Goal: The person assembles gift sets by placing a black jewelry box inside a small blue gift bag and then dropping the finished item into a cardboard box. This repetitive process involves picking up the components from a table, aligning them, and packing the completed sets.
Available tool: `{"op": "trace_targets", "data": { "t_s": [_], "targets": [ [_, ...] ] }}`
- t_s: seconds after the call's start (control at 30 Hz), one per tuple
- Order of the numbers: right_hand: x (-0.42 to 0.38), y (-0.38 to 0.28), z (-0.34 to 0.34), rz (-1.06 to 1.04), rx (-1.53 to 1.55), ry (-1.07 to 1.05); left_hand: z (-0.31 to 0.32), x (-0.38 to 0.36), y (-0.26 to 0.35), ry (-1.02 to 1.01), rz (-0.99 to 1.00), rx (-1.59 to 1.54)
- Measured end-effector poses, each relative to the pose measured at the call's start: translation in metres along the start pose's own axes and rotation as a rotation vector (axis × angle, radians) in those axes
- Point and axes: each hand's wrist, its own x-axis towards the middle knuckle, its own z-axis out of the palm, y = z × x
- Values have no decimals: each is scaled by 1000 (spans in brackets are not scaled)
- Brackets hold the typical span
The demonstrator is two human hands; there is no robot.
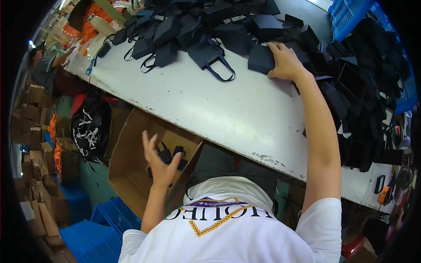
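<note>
My right hand (285, 62) reaches across the white table (210, 105) and grips a small black box (261, 59), thumb on the near side and fingers over the far edge. Left of it lies a black gift bag (205, 53) with a ribbon handle looped toward me. My left hand (160, 164) is open, fingers spread, above a cardboard carton (131, 162) beside the table edge. Inside that carton lie a few black items (164, 155), at least one with a handle; the hand partly covers them.
Black bags and boxes are heaped along the table's far side and on the right (351, 87). Blue crates stand at the upper right (351, 17) and lower left (90, 239). A black plastic sack (91, 127) sits left of the carton. Another person (46, 65) works far left.
</note>
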Motion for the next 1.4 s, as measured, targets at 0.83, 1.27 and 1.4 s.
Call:
{"op": "trace_targets", "data": {
  "t_s": [0.83,1.27,1.4],
  "targets": [
    [-254,-107,65,-18,556,770,94,52,92,-242,-108,-406],
    [-255,-141,99,-72,226,482,92,118,164,-249,749,-56],
    [-255,-141,102,-76,206,512,118,132,192,-707,859,291]
  ]
}}
